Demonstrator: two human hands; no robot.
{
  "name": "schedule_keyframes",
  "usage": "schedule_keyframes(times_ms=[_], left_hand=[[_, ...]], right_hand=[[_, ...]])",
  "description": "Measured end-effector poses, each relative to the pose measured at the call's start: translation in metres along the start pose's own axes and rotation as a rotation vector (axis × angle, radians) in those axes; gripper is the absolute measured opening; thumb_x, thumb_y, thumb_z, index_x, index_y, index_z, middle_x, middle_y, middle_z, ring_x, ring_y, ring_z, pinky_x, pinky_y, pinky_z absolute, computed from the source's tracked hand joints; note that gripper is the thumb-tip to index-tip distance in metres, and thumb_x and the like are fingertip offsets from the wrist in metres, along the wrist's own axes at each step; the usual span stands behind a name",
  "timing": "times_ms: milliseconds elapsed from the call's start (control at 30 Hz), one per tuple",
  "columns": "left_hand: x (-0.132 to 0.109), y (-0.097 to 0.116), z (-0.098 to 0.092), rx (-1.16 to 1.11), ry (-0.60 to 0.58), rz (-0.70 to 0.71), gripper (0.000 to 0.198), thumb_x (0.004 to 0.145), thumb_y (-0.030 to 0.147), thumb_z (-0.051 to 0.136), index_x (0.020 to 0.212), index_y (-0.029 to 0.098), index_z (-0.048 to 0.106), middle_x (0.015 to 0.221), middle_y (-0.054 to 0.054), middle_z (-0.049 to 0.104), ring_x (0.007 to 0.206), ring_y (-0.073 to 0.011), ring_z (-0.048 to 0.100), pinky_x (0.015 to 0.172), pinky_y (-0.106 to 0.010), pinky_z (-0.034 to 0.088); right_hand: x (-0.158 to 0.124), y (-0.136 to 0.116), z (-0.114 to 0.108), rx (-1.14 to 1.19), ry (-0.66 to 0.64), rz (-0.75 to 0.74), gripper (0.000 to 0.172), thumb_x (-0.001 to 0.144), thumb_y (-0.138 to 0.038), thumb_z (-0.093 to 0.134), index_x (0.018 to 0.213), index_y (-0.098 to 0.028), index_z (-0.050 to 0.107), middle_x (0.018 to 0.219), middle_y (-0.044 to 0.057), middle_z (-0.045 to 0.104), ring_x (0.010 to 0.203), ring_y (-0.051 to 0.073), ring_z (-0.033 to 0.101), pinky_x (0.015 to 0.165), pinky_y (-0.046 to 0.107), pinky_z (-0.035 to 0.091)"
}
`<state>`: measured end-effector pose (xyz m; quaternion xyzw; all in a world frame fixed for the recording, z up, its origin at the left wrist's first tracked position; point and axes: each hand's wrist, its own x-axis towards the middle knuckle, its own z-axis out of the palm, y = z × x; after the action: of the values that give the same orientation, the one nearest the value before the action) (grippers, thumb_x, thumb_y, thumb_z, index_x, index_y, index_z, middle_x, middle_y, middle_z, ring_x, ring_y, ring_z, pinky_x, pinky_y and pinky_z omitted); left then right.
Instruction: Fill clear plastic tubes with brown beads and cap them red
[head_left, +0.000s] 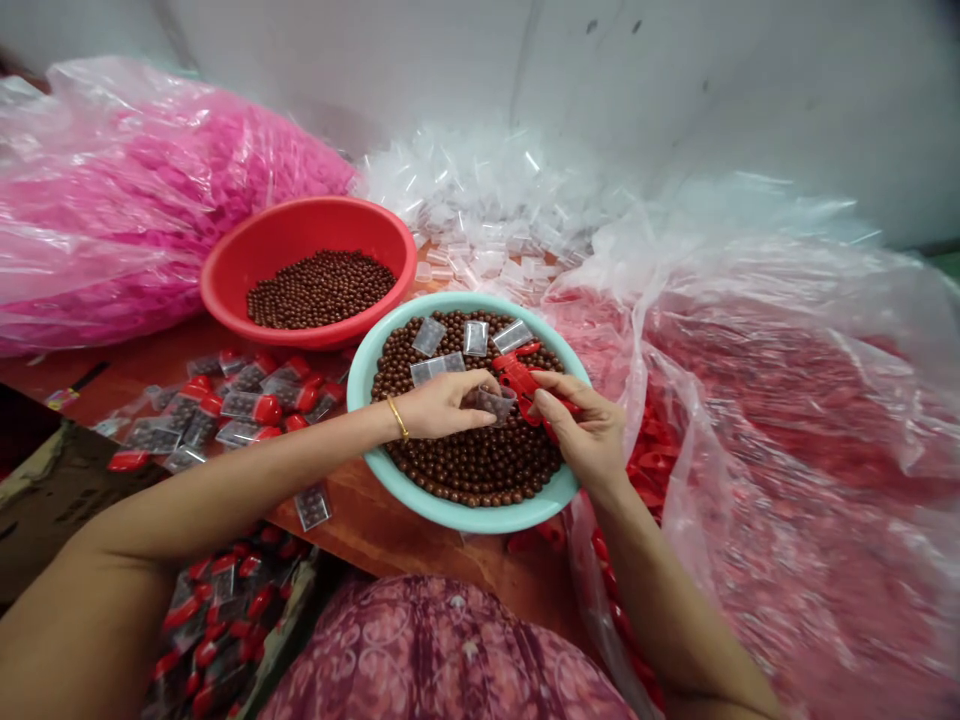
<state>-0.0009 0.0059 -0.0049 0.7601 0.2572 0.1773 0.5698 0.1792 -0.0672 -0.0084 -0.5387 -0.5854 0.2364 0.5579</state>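
Note:
Over a pale turquoise basin of small round brown balls, both my hands are close together. My left hand, with a gold bangle at its wrist, is closed around a small clear plastic container. My right hand pinches a red plastic cap, just right of the container's end. More red plastic parts seem to lie under those fingers, partly hidden. Several clear containers rest on the balls at the basin's far side.
A red basin holding brown balls stands at the back left, beside a bag of pink parts. Filled red-capped containers lie left, more in a box below. Clear containers pile behind; a bag of red parts sits right.

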Motion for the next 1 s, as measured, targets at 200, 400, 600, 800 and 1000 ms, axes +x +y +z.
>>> schedule_keyframes(times_ms=[200, 400, 600, 800, 1000], left_hand=[[-0.001, -0.005, 0.002, -0.129, -0.095, 0.099, 0.025, 0.081, 0.022, 0.053, 0.104, 0.013, 0.052, 0.087, -0.003, 0.060, 0.078, -0.0131, 0.057, 0.075, -0.028, 0.047], [-0.004, 0.005, -0.006, 0.249, -0.041, 0.121, 0.022, 0.083, 0.024, 0.049, 0.102, 0.013, 0.054, 0.093, -0.006, 0.062, 0.084, -0.0174, 0.058, 0.080, -0.033, 0.046], [-0.003, 0.005, -0.010, 0.295, -0.002, 0.116, 0.024, 0.082, 0.022, 0.050, 0.105, 0.015, 0.054, 0.095, -0.004, 0.063, 0.089, -0.0164, 0.057, 0.082, -0.030, 0.043], [-0.003, 0.003, -0.008, 0.048, -0.080, 0.140, 0.020, 0.083, 0.024, 0.049, 0.100, 0.015, 0.051, 0.083, 0.000, 0.059, 0.077, -0.0123, 0.055, 0.074, -0.025, 0.045], [-0.006, 0.003, -0.005, -0.002, -0.097, 0.116, 0.017, 0.085, 0.030, 0.046, 0.092, 0.015, 0.049, 0.077, 0.000, 0.054, 0.070, -0.0120, 0.053, 0.066, -0.024, 0.045]], right_hand=[[0.001, -0.003, 0.000, -0.073, -0.115, -0.180, 0.018, 0.079, -0.020, 0.060, 0.093, -0.024, 0.071, 0.089, 0.003, 0.072, 0.081, 0.016, 0.066, 0.075, 0.031, 0.053], [-0.005, 0.001, 0.001, 0.039, 0.036, 0.039, 0.021, 0.081, -0.029, 0.059, 0.098, -0.022, 0.069, 0.062, -0.003, 0.064, 0.050, 0.010, 0.057, 0.055, 0.026, 0.049], [-0.006, -0.002, 0.001, 0.048, 0.042, 0.121, 0.021, 0.077, -0.034, 0.061, 0.093, -0.021, 0.069, 0.056, -0.004, 0.060, 0.046, 0.010, 0.053, 0.051, 0.026, 0.046], [-0.007, -0.002, 0.001, -0.043, -0.043, 0.003, 0.022, 0.081, -0.031, 0.058, 0.098, -0.024, 0.069, 0.068, -0.001, 0.066, 0.058, 0.013, 0.060, 0.062, 0.030, 0.051], [-0.005, -0.006, 0.004, -0.117, -0.110, -0.166, 0.023, 0.080, -0.020, 0.057, 0.099, -0.025, 0.070, 0.091, 0.003, 0.073, 0.078, 0.017, 0.067, 0.074, 0.032, 0.054]])
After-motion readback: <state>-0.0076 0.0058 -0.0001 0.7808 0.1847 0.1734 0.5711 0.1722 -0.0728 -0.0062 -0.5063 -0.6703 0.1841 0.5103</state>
